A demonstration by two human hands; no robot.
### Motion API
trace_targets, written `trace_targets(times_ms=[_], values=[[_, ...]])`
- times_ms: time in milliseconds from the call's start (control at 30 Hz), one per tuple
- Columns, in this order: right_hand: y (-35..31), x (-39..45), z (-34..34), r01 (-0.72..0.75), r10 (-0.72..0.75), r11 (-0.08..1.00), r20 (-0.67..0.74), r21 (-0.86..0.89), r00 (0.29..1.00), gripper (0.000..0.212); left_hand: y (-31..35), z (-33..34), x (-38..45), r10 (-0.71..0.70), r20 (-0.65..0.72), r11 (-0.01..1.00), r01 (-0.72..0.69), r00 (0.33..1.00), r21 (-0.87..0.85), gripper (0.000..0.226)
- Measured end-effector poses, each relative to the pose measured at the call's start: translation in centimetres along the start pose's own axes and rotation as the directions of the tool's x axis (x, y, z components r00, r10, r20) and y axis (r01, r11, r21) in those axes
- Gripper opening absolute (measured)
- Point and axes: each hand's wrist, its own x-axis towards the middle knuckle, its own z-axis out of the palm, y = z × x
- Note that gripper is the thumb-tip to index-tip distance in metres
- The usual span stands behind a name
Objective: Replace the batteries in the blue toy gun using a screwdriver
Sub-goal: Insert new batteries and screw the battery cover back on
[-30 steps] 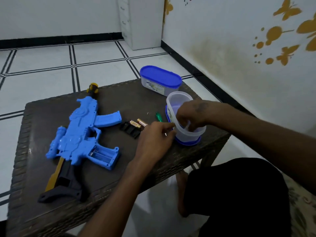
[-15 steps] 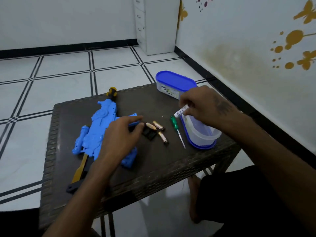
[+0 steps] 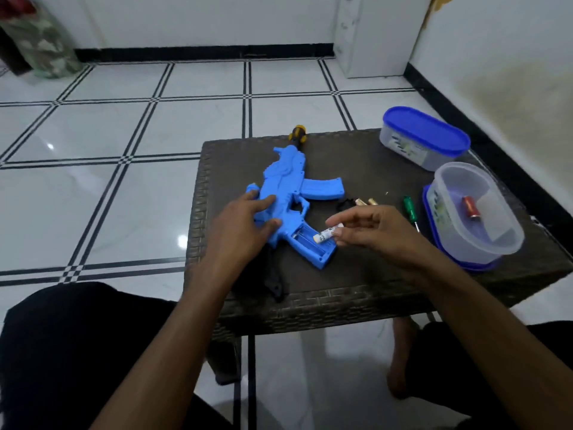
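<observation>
Left hand [image 3: 245, 225]: fingers spread flat on the blue toy gun [image 3: 290, 193], lying on the table [image 3: 356, 274]. Right hand [image 3: 369, 231]: pinches a white battery [image 3: 327, 234] over the gun's open grip compartment. Green screwdriver [image 3: 410, 209] and open tub [image 3: 474, 212] beside it.

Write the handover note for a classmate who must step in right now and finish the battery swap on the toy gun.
Left hand: open, fingers resting on the blue toy gun, steadying it on the table.
Right hand: pinches a white battery just over the open compartment in the gun's grip.
Old batteries and the black cover lie beside the gun; the green screwdriver is next to the open tub, which holds a red battery.
Done: cover off, old cells out.
Left: seat the new batteries, refit and screw down the cover.
</observation>
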Motion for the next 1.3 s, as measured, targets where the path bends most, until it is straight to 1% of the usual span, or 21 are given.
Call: trace_targets(times_ms=[67, 167, 200, 300, 400, 533, 667, 733, 800, 967, 1000, 1100, 1133, 1300], values=[[-0.1, 0.3, 0.5, 0.012, -0.013, 1.0, -0.025, -0.027, 1.0, 0.02, 0.2, 0.0, -0.1, -0.009, -0.007, 1.0, 0.009, 1.0, 0.026, 0.051], [-0.3, 0.4, 1.1, 0.013, -0.019, 0.997, -0.093, -0.07, 0.995, 0.029, 0.2, -0.1, 0.0, -0.013, -0.012, 1.0, 0.013, 1.0, -0.006, 0.052], [-0.4, 0.4, 1.3, 0.022, -0.03, 0.997, -0.108, -0.075, 0.994, 0.029, 0.2, -0.2, 0.0, -0.012, -0.011, 1.0, 0.011, 1.0, -0.013, 0.052], [-0.6, 0.4, 1.8, 0.107, -0.115, 0.991, -0.101, -0.08, 0.988, 0.015, 0.1, -0.2, 0.0, -0.009, -0.013, 1.0, 0.009, 1.0, -0.017, 0.053], [-0.9, 0.5, 2.1, 0.173, -0.182, 0.98, -0.087, -0.094, 0.979, 0.011, 0.1, -0.2, 0.0, -0.013, -0.01, 1.0, 0.012, 1.0, -0.013, 0.053], [-1.3, 0.6, 2.2, 0.149, -0.149, 0.989, -0.033, -0.017, 0.988, 0.012, 0.1, 0.0, -0.1, -0.017, -0.008, 1.0, 0.017, 1.0, -0.012, 0.053], [-1.2, 0.8, 2.3, 0.119, -0.114, 0.99, -0.056, 0.078, 0.992, 0.021, 0.2, 0.0, -0.1, -0.026, -0.012, 1.0, 0.026, 1.0, -0.006, 0.053], [-1.0, 0.8, 2.2, 0.112, -0.108, 0.99, -0.049, 0.081, 0.993, 0.027, 0.3, 0.1, -0.1, -0.026, -0.008, 1.0, 0.026, 1.0, -0.011, 0.052], [-0.9, 0.7, 2.2, 0.119, -0.118, 0.992, -0.029, 0.047, 0.993, 0.031, 0.2, 0.2, -0.2, -0.021, -0.005, 1.0, 0.021, 1.0, -0.005, 0.053], [-0.8, 0.5, 2.0, 0.133, -0.13, 0.99, -0.052, 0.049, 0.99, 0.023, 0.1, 0.1, -0.1, -0.022, -0.01, 1.0, 0.022, 1.0, -0.013, 0.053], [-0.8, 0.6, 2.0, 0.144, -0.143, 0.989, -0.054, 0.011, 0.988, 0.024, 0.2, 0.0, -0.1, -0.021, -0.01, 1.0, 0.02, 1.0, -0.011, 0.053], [-0.5, 0.6, 1.9, 0.194, -0.206, 0.961, -0.04, -0.196, 0.978, 0.028, 0.3, 0.0, -0.2, -0.02, -0.01, 1.0, 0.02, 1.0, 0.001, 0.053], [-0.3, 0.6, 2.0, 0.208, -0.222, 0.948, -0.034, -0.24, 0.974, 0.029, 0.3, 0.0, -0.2, -0.02, -0.011, 1.0, 0.02, 1.0, 0.006, 0.053], [0.2, 0.4, 2.4, 0.209, -0.221, 0.916, 0.003, -0.341, 0.975, 0.025, 0.2, 0.0, -0.2, -0.022, -0.011, 1.0, 0.022, 1.0, 0.014, 0.053]])
